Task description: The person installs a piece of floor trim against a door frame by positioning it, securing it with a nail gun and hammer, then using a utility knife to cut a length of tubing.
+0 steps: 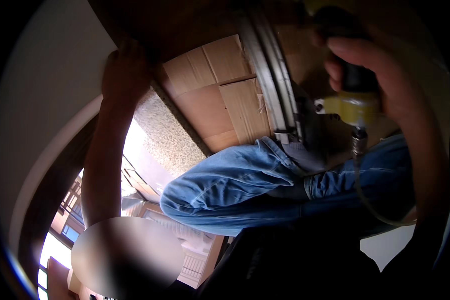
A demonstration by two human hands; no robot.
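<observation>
My right hand (367, 62) is wrapped around the black grip of a yellow and black air nail gun (357, 106) at the upper right. A metal fitting joins a pale air hose (361, 192) to its lower end. The gun's upper part is dark and blurred, and its nose cannot be made out. At the upper left, my left hand (126, 70) reaches up to a dark brown wooden panel (145, 17) beside a pale wall. Shadow and blur hide its fingers, so whether they grip the panel's edge cannot be told.
Flattened cardboard (210, 62) lies below the dark panel. A grey metal double rail (271, 75) runs down its right side to my shoe. My bent legs in blue jeans (230, 185) fill the middle. A speckled stone slab (167, 132) lies left of them, and furniture shows at the lower left.
</observation>
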